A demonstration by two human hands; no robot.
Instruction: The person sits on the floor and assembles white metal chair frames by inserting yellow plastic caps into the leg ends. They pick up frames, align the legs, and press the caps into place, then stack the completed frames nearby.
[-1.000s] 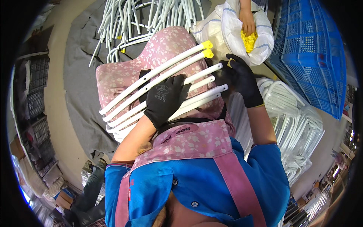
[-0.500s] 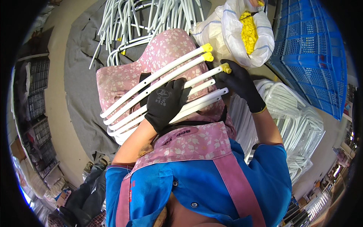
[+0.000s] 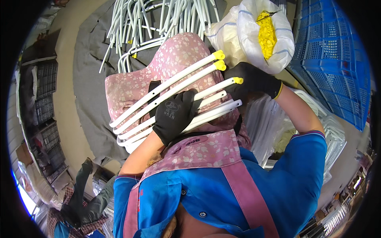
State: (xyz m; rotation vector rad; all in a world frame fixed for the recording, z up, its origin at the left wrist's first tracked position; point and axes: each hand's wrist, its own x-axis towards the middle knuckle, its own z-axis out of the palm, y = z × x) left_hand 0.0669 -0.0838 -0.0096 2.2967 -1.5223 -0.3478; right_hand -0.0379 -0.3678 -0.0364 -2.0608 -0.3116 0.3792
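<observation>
Several white metal tubes [image 3: 158, 104] with bent ends lie slantwise across my lap, over a pink floral apron [image 3: 180, 51]. My left hand [image 3: 174, 113], in a black glove, is closed around the lower tubes near their middle. Yellow end caps [image 3: 219, 65] sit on the two upper tubes. A third tube bears another yellow cap [image 3: 238, 80], and my black-gloved right hand [image 3: 250, 81] is curled about that end, its fingertips partly hidden. The lower tubes [image 3: 234, 104] show bare ends with small holes.
A white woven sack [image 3: 283, 43] of yellow caps stands open at the far right, beside blue plastic crates [image 3: 325, 59]. More white tubes [image 3: 158, 20] lie on a grey cloth [image 3: 89, 79]. Plastic-wrapped tubes [image 3: 262, 123] are at my right; another person's legs [image 3: 85, 198] show lower left.
My right forearm has swung outward and the hand has turned at the third tube's capped end. My left hand keeps its hold. A hand above the sack has left view; the other person's legs have shifted.
</observation>
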